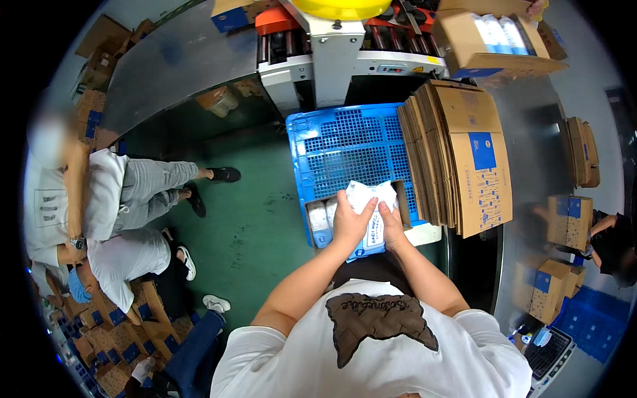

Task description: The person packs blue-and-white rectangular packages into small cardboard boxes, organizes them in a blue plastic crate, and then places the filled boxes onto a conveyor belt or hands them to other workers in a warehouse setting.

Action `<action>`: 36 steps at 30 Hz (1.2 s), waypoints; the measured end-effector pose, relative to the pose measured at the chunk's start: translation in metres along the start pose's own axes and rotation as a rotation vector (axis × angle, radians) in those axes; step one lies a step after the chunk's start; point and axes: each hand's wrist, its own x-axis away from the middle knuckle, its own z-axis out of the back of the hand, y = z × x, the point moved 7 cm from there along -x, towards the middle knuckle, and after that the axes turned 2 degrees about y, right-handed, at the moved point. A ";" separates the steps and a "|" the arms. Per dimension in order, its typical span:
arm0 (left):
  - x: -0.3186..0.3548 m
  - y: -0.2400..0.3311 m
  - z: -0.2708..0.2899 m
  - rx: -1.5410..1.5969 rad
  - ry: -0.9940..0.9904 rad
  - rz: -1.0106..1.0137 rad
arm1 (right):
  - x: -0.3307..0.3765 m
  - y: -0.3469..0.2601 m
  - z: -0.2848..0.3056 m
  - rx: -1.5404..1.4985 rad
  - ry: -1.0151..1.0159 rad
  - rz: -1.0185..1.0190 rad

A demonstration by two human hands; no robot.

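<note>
In front of my body, a soft white and blue packet (pixel 375 232), like a pack of wipes, is held between both my hands. My left hand (pixel 349 222) is closed round its left side, thumb on top. On the other side my right hand (pixel 391 225) grips it, thumb also on the upper face. The packet's far end looks crumpled. Just left of my left hand, more white and blue packets (pixel 319 219) sit in what looks like an open carton. They lie at the near end of a blue plastic crate (pixel 296 156) with a grid floor.
Flattened cardboard cartons (pixel 478 139) stand stacked at the crate's right. Beyond it is a roller conveyor machine (pixel 332 60), with an open carton (pixel 488 63) of packets at far right. Several people (pixel 142 199) work at left among cartons; another person (pixel 604 245) handles cartons at right.
</note>
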 end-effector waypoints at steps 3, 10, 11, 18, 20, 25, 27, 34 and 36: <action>-0.002 0.002 -0.027 -0.040 -0.057 0.016 | -0.007 -0.004 0.031 0.001 0.052 -0.001; -0.003 -0.112 -0.056 -0.166 -0.341 0.119 | -0.020 -0.020 0.112 0.049 0.254 0.008; 0.000 -0.125 -0.052 -0.461 -0.434 0.028 | -0.024 -0.026 0.130 0.041 0.291 0.096; 0.009 -0.209 -0.110 -1.429 -0.981 -0.392 | -0.045 -0.022 0.081 0.608 -0.240 0.030; -0.006 -0.222 -0.102 -1.494 -1.012 -0.175 | -0.051 -0.009 0.072 0.781 -0.320 -0.015; 0.001 -0.170 -0.083 -1.505 -1.117 -0.205 | -0.044 -0.030 0.060 1.180 -0.272 0.405; 0.005 -0.178 -0.078 -1.546 -1.145 -0.292 | -0.052 -0.023 0.063 1.139 -0.188 0.283; 0.002 -0.191 -0.081 -1.537 -1.075 -0.326 | -0.098 0.047 0.106 1.366 0.213 -0.093; 0.002 -0.192 -0.077 -1.526 -1.014 -0.327 | -0.099 0.050 0.097 1.547 0.271 -0.009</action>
